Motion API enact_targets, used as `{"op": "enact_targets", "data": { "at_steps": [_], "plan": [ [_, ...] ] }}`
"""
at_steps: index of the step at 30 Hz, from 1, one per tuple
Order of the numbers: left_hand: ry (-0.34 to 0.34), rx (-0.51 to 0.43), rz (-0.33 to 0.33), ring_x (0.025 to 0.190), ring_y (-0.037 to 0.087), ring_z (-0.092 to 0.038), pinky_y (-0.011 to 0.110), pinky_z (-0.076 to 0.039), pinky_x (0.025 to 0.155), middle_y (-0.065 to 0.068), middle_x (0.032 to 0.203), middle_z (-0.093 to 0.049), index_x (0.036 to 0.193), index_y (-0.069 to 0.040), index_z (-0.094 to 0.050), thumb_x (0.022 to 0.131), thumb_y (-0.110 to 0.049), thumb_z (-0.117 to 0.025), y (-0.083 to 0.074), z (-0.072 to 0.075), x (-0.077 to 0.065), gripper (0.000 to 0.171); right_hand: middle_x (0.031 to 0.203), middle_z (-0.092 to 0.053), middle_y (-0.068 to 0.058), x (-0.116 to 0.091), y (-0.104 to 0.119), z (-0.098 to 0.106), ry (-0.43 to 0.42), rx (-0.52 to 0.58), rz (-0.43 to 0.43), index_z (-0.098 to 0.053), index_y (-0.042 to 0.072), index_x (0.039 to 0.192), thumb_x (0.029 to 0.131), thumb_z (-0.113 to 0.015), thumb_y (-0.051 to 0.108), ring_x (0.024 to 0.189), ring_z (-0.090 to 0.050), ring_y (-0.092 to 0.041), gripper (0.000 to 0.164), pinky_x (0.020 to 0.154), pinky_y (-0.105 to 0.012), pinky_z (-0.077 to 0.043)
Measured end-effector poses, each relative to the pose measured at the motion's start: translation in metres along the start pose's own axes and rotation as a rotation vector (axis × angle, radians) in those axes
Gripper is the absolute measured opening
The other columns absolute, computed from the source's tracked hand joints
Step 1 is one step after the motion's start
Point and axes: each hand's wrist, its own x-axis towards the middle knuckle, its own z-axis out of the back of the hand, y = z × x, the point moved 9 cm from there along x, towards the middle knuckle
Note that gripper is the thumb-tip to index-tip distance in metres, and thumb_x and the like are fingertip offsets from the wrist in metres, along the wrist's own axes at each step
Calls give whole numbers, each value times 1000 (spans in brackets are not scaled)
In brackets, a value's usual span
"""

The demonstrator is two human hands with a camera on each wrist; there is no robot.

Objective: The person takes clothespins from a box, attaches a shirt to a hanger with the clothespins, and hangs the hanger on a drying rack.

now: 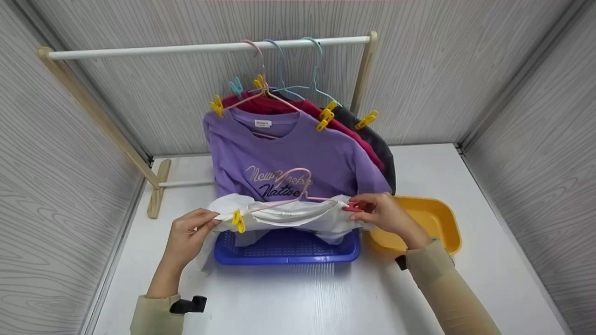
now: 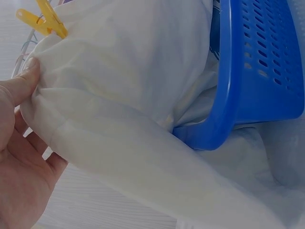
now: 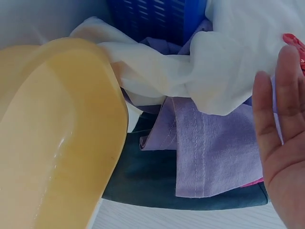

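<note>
A white shirt (image 1: 298, 223) is on a pink hanger (image 1: 279, 203), whose hook points up over the blue basket (image 1: 288, 258). My left hand (image 1: 188, 232) pinches the shirt's left shoulder between thumb and fingers. A yellow clothespin (image 1: 239, 221) clamps that shoulder beside the hanger's arm; the left wrist view shows the cloth (image 2: 105, 67) falling past the basket's rim. At the other shoulder my right hand (image 1: 384, 214) pinches a red clothespin (image 1: 355, 206) at the hanger's right end. Only the edge of this clip (image 3: 295, 45) shows in the right wrist view.
Behind, a purple sweatshirt (image 1: 288, 149), a red garment (image 1: 372, 153) and a dark one (image 1: 384, 144) hang from a white rail (image 1: 186, 48), fixed with clothespins. A yellow basin (image 1: 447, 214) stands right of the basket. A wooden leg (image 1: 107, 121) supports the rail at left.
</note>
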Motion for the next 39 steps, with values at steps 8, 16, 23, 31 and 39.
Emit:
{"op": "enact_targets", "data": {
  "at_steps": [8,16,23,31,39],
  "plan": [
    [-31,-7,39,73,8,-58,14,-45,63,15,83,-69,88,8,-74,78,21,-68,35,2,-10,18,97,-64,-4,-9,-5,9,-69,-10,-11,-60,2,129,78,-85,21,82,-59,-21,60,75,-39,-54],
    [-86,-46,69,71,6,-56,15,-44,61,15,85,-69,91,9,-73,80,20,-66,42,16,-12,16,101,-65,-11,-19,0,16,-150,-32,55,-67,-1,117,79,-83,8,88,-60,-31,42,75,-41,-54],
    [-160,-67,87,74,3,-57,14,-45,61,20,83,-68,88,17,-69,77,28,-63,43,28,-11,17,102,-68,-8,-20,5,14,-121,-18,96,-72,2,109,86,-78,13,88,-63,-27,26,75,-39,-54],
    [-307,-44,135,79,1,-60,14,-47,67,-5,89,-71,91,16,-70,79,25,-64,46,42,-14,16,106,-69,-1,-20,15,18,-140,76,144,-73,11,111,92,-65,-1,89,-63,-20,24,79,-40,-55],
    [-347,-42,156,80,4,-63,14,-48,68,-5,90,-71,93,14,-71,82,19,-66,50,45,-16,13,95,-67,3,-14,20,13,-136,-24,109,-74,7,103,91,-71,11,81,-60,-15,13,75,-32,-55]
  ]
}}
